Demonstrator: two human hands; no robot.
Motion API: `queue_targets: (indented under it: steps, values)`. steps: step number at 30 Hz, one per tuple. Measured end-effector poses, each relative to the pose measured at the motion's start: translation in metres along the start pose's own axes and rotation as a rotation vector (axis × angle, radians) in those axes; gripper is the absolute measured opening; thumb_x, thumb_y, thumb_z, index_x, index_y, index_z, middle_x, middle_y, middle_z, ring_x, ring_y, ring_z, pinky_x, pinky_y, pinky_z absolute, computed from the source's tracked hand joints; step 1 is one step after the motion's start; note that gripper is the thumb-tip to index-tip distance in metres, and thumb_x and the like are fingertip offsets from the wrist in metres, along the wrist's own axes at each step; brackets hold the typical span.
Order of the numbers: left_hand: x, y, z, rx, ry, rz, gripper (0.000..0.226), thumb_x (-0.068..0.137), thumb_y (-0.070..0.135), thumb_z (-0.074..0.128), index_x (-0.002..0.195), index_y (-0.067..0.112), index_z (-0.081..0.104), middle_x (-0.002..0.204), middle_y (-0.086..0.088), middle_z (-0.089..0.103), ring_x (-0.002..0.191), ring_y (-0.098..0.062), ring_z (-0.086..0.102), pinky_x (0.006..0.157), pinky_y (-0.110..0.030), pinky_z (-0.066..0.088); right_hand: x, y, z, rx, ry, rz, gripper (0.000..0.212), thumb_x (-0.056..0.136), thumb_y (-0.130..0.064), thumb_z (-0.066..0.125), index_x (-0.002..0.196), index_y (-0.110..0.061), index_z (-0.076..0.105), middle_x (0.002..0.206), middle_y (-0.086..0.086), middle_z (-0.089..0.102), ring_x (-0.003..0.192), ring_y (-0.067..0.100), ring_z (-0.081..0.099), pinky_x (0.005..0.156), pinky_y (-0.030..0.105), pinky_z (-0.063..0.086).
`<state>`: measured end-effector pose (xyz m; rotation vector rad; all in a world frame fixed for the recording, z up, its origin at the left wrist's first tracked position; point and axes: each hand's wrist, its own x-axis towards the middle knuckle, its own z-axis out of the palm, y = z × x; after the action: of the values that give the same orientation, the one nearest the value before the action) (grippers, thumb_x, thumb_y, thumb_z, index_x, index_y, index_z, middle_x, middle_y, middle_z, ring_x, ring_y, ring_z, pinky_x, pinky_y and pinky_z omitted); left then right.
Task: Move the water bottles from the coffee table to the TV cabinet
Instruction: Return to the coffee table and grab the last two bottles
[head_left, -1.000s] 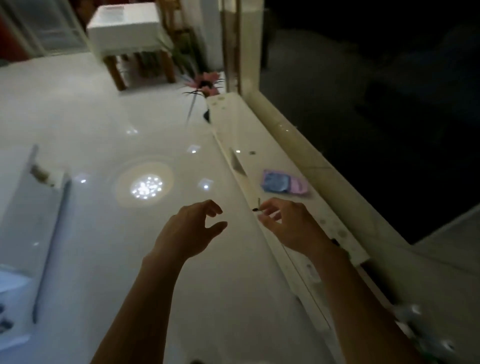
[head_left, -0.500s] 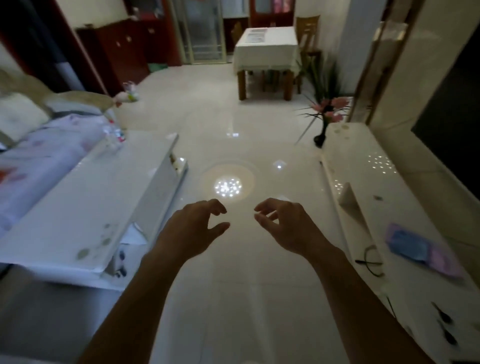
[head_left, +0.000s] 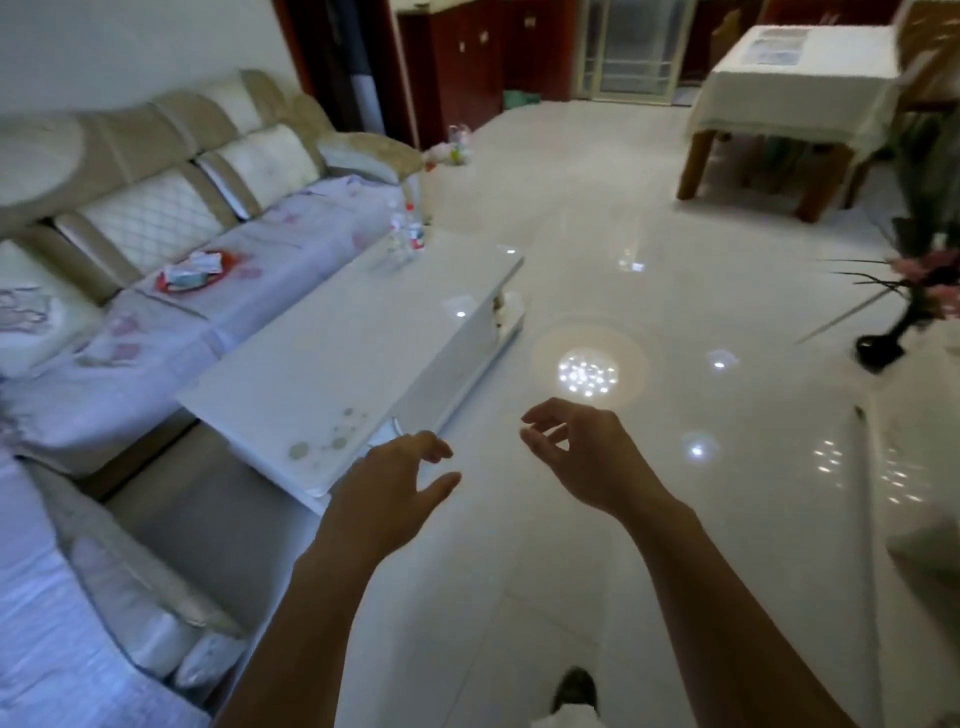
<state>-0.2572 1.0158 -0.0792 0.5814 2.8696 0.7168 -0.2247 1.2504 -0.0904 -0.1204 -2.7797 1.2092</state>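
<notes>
Our left hand (head_left: 395, 488) and right hand (head_left: 587, 457) hang empty, fingers loosely curled and apart. Just ahead-left of the left hand starts the glossy white coffee tabletop (head_left: 337, 353). At its far end, well beyond both hands, the clear plastic water bottles with red labels (head_left: 404, 236) stand upright, long axes vertical, caps up. The glossy white TV cabinet (head_left: 919, 467), right of the right hand, shows no bottles; we judge carrying is not yet begun.

1. A glossy white tiled floor (head_left: 571, 249) shows a round reflection (head_left: 587, 372) of clustered lights.
2. A beige sofa (head_left: 156, 171) with a pale floral cover lines the left wall (head_left: 130, 41).
3. A cloth-draped dining table (head_left: 795, 88) stands far right, with dark red cabinets (head_left: 467, 57) at the back.
4. A black vase (head_left: 883, 343) holds pink flowers (head_left: 930, 270).
</notes>
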Motion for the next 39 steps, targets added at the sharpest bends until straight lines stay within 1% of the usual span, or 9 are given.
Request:
queue_targets:
  steps: [3, 6, 10, 15, 23, 29, 32, 35, 39]
  values:
    - [0.050, 0.001, -0.022, 0.037, 0.060, -0.064, 0.029, 0.087, 0.053, 0.063, 0.111, 0.036, 0.061, 0.110, 0.019, 0.066, 0.101, -0.006, 0.062, 0.081, -0.027, 0.047, 0.059, 0.001, -0.009, 0.020, -0.011, -0.049, 0.025, 0.091, -0.040, 0.063, 0.112, -0.025, 0.068, 0.100, -0.010, 0.072, 0.087, 0.003, 0.068, 0.079, 0.021, 0.053]
    - [0.090, 0.005, -0.034, 0.044, 0.106, -0.091, 0.032, 0.087, 0.051, 0.064, 0.114, 0.035, 0.062, 0.110, 0.020, 0.065, 0.102, -0.004, 0.061, 0.077, -0.023, 0.041, 0.104, 0.002, -0.013, 0.037, -0.035, -0.091, 0.027, 0.091, -0.039, 0.064, 0.113, -0.024, 0.068, 0.102, -0.009, 0.072, 0.089, 0.005, 0.068, 0.082, 0.024, 0.055]
    - [0.125, 0.000, -0.029, -0.024, 0.130, -0.139, 0.031, 0.087, 0.051, 0.064, 0.113, 0.035, 0.062, 0.110, 0.018, 0.066, 0.102, -0.006, 0.062, 0.084, -0.027, 0.049, 0.147, 0.012, -0.007, 0.018, -0.109, -0.115, 0.027, 0.091, -0.039, 0.063, 0.114, -0.025, 0.067, 0.105, -0.009, 0.071, 0.090, 0.004, 0.067, 0.083, 0.024, 0.056]
    - [0.184, -0.024, -0.018, -0.022, 0.099, -0.175, 0.029, 0.087, 0.057, 0.060, 0.111, 0.041, 0.058, 0.113, 0.021, 0.064, 0.107, -0.004, 0.059, 0.081, -0.029, 0.050, 0.207, 0.030, -0.004, -0.012, -0.140, -0.095, 0.028, 0.092, -0.039, 0.062, 0.114, -0.024, 0.067, 0.105, -0.009, 0.070, 0.091, 0.005, 0.067, 0.083, 0.024, 0.055]
    - [0.338, -0.042, -0.021, -0.098, 0.076, -0.093, 0.035, 0.088, 0.055, 0.061, 0.117, 0.036, 0.058, 0.119, 0.016, 0.065, 0.103, -0.008, 0.062, 0.087, -0.032, 0.053, 0.338, 0.051, -0.026, -0.119, -0.102, -0.076, 0.026, 0.091, -0.039, 0.064, 0.112, -0.024, 0.069, 0.101, -0.011, 0.072, 0.088, 0.002, 0.068, 0.082, 0.025, 0.056]
    - [0.464, -0.052, -0.053, -0.101, 0.053, -0.006, 0.040, 0.088, 0.052, 0.063, 0.121, 0.031, 0.060, 0.122, 0.011, 0.065, 0.105, -0.010, 0.063, 0.082, -0.022, 0.043, 0.445, 0.052, -0.045, -0.119, 0.026, -0.034, 0.020, 0.090, -0.038, 0.065, 0.107, -0.027, 0.070, 0.092, -0.014, 0.071, 0.083, 0.002, 0.068, 0.076, 0.025, 0.055]
    - [0.503, -0.054, -0.049, -0.103, -0.003, 0.031, 0.038, 0.087, 0.052, 0.064, 0.119, 0.031, 0.061, 0.119, 0.012, 0.065, 0.104, -0.009, 0.062, 0.080, -0.023, 0.044, 0.474, 0.065, -0.039, -0.094, 0.006, -0.001, 0.020, 0.090, -0.038, 0.066, 0.107, -0.027, 0.070, 0.092, -0.014, 0.070, 0.082, 0.002, 0.067, 0.074, 0.023, 0.054]
    - [0.542, -0.058, -0.042, -0.101, -0.091, 0.023, 0.041, 0.086, 0.054, 0.063, 0.121, 0.032, 0.060, 0.122, 0.012, 0.064, 0.106, -0.009, 0.062, 0.085, -0.024, 0.048, 0.505, 0.083, -0.040, -0.121, -0.051, 0.054, 0.024, 0.090, -0.041, 0.064, 0.110, -0.029, 0.068, 0.096, -0.016, 0.069, 0.086, -0.001, 0.066, 0.075, 0.019, 0.052]
    - [0.600, -0.058, -0.034, -0.075, -0.072, 0.019, 0.042, 0.088, 0.054, 0.062, 0.124, 0.031, 0.059, 0.126, 0.011, 0.064, 0.108, -0.010, 0.062, 0.085, -0.022, 0.047, 0.562, 0.108, -0.055, -0.091, -0.011, 0.078, 0.022, 0.090, -0.041, 0.064, 0.109, -0.030, 0.067, 0.096, -0.016, 0.068, 0.087, 0.000, 0.066, 0.078, 0.023, 0.055]
